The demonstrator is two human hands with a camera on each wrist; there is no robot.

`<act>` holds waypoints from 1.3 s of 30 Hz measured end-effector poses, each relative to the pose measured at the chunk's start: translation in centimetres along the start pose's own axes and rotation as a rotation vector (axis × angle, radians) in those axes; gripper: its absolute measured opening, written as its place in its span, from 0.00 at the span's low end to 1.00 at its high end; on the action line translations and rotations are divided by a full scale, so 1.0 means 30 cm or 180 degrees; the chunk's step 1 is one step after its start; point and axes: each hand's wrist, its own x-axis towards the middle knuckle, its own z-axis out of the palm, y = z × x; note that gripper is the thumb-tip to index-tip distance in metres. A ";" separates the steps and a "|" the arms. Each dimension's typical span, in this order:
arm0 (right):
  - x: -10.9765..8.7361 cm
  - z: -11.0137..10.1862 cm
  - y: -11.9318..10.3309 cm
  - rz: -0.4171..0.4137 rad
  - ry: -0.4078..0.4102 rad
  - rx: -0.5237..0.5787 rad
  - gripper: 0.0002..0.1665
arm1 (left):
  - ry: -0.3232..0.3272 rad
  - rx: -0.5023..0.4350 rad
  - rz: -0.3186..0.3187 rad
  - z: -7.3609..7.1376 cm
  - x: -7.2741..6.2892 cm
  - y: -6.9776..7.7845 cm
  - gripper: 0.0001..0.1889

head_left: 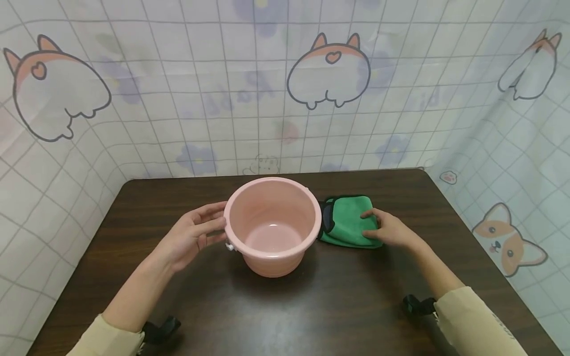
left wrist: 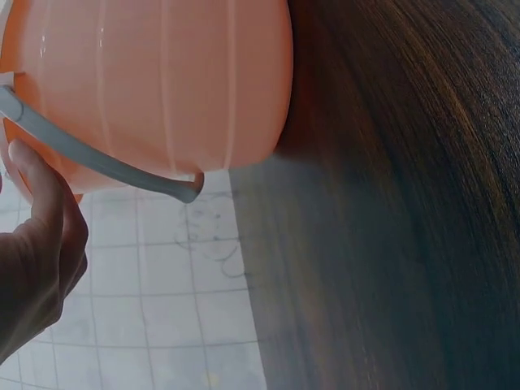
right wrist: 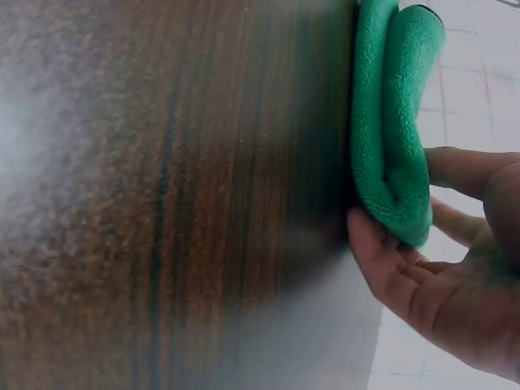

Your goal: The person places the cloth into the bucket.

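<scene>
A pink plastic bucket (head_left: 272,264) stands upright on the dark wooden table. My left hand (head_left: 198,232) is at its left side, with loosely extended fingers touching it just under the rim. In the left wrist view, the bucket's grey handle (left wrist: 106,162) hangs down its side, close to my fingertip. Right of the bucket lies a folded green cloth (head_left: 349,220) with dark edging and a dark patch. My right hand (head_left: 394,230) pinches its right edge. The right wrist view shows the thick fold of cloth (right wrist: 402,138) between my fingers (right wrist: 455,166).
The table (head_left: 276,326) ends at a back edge close behind the bucket and cloth. Behind and beside it hangs a white gridded curtain (head_left: 249,99) with cartoon animals. Black wrist straps (head_left: 418,305) show at both sleeves.
</scene>
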 end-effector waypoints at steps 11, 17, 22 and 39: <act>-0.017 0.000 -0.013 -0.0094 0.0121 0.0240 0.22 | -0.0032 0.0019 -0.0046 0.000 0.004 -0.004 0.32; -0.028 -0.002 -0.019 -0.0070 0.0165 0.0539 0.24 | -0.0036 0.0037 -0.0074 0.001 0.007 -0.009 0.33; -0.027 -0.012 -0.040 -0.0009 0.0200 0.0862 0.27 | -0.0038 0.0033 -0.0061 0.000 0.008 -0.010 0.33; -0.022 -0.089 -0.215 -0.0436 0.0563 0.1348 0.26 | -0.0032 0.0000 -0.0007 0.000 0.003 -0.011 0.33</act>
